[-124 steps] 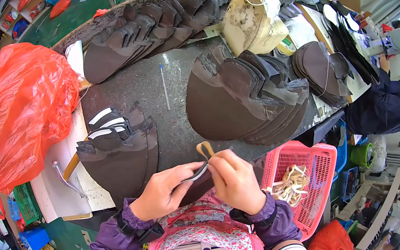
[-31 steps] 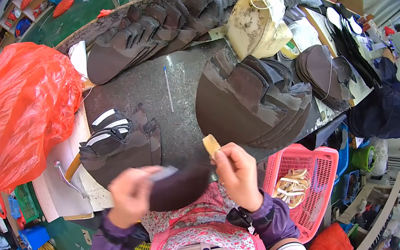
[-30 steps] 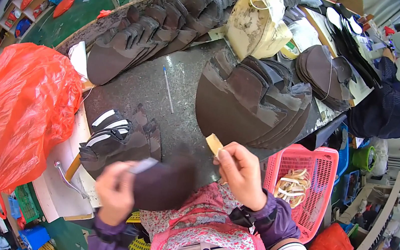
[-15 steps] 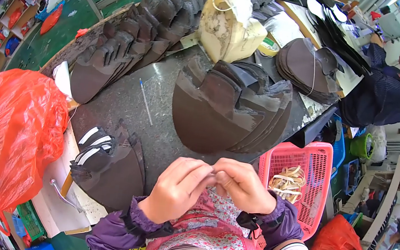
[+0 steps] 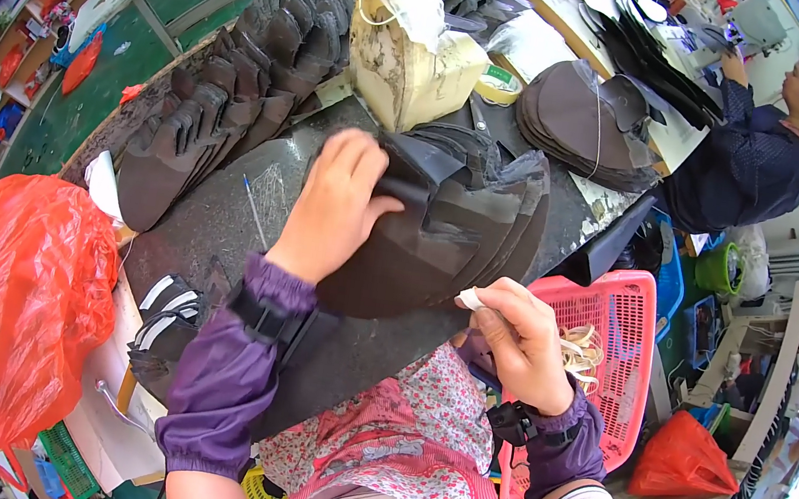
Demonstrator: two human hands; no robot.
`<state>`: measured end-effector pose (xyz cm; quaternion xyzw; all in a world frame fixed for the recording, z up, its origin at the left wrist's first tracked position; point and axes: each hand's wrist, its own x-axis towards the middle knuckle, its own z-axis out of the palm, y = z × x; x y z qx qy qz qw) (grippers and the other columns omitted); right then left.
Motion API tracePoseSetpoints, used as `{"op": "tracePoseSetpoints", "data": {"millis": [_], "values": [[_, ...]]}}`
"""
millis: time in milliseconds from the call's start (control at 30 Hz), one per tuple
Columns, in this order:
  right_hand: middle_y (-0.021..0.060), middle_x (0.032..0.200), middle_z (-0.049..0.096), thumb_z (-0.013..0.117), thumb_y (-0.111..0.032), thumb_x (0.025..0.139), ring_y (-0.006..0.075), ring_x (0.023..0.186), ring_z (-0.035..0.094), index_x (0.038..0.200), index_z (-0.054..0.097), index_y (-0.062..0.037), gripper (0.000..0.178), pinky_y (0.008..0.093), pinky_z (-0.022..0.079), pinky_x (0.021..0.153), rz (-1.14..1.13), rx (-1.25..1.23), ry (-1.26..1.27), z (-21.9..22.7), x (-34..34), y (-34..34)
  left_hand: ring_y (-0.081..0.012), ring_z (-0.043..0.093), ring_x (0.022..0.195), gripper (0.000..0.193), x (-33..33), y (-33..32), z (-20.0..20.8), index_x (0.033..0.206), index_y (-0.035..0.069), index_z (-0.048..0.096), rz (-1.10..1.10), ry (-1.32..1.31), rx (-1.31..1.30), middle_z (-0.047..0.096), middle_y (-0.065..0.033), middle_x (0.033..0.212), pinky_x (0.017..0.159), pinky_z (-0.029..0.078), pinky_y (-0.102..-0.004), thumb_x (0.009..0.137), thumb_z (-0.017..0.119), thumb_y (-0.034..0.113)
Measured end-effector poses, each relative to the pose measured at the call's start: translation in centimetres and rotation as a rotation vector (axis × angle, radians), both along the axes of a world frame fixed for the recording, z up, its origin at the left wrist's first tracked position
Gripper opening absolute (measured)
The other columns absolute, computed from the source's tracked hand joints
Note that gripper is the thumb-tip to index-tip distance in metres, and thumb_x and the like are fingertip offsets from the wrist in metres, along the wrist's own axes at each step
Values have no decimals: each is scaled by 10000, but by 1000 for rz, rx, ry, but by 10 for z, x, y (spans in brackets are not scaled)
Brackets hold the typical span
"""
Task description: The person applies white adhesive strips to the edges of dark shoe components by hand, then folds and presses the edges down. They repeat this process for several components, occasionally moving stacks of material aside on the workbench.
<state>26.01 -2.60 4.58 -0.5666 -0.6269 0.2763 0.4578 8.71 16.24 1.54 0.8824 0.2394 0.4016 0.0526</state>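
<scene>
My left hand (image 5: 333, 205) reaches over the left side of a stack of dark brown shoe-upper pieces (image 5: 450, 246) on the bench. Its thumb stands apart from its fingers, and the stack's left edge is hidden beneath it. Close to the stack's near right edge, my right hand (image 5: 529, 342) is closed in a pinch on a small white strip (image 5: 470, 299). A smaller dark bundle with white-striped parts (image 5: 172, 305) lies left of my left forearm, which partly covers it.
Rows of brown pieces (image 5: 228, 96) line the far left. A stained cream container (image 5: 409, 64) and a tied stack (image 5: 588, 118) stand behind. A pink basket (image 5: 623, 350) holds pale strips at the right. A red plastic bag (image 5: 29, 302) hangs left. A person (image 5: 761, 146) sits far right.
My hands have parted. The left has moved forward onto the stack; the right has shifted right and now shows the white strip. The view has shifted slightly.
</scene>
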Motion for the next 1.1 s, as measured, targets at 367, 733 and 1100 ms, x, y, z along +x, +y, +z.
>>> {"op": "tracePoseSetpoints", "data": {"millis": [367, 733, 1100], "values": [[105, 802, 592, 594, 15, 889, 228, 678, 596, 1011, 640, 26, 130, 333, 460, 596, 220, -35, 35, 8, -37, -2, -311, 677, 790, 317, -70, -114, 12, 1014, -18, 605, 28, -12, -916, 667, -172, 862, 718, 530, -344, 744, 759, 42], [148, 836, 605, 646, -50, 782, 360, 766, 616, 868, 644, -5, 97, 445, 491, 664, 505, -79, -264, -58, -81, 23, -318, 695, 913, 426, -101, -135, -38, 1131, -54, 613, -24, 58, -1084, 674, -238, 1005, 791, 531, -351, 761, 769, 90], [145, 791, 593, 699, -101, 806, 357, 699, 598, 920, 660, -24, 143, 421, 485, 618, 374, -92, -369, -62, -82, 19, -129, 675, 828, 276, -109, -132, -43, 1099, -88, 643, -35, 4, -1170, 725, -167, 923, 735, 540, -297, 858, 673, 43]]}}
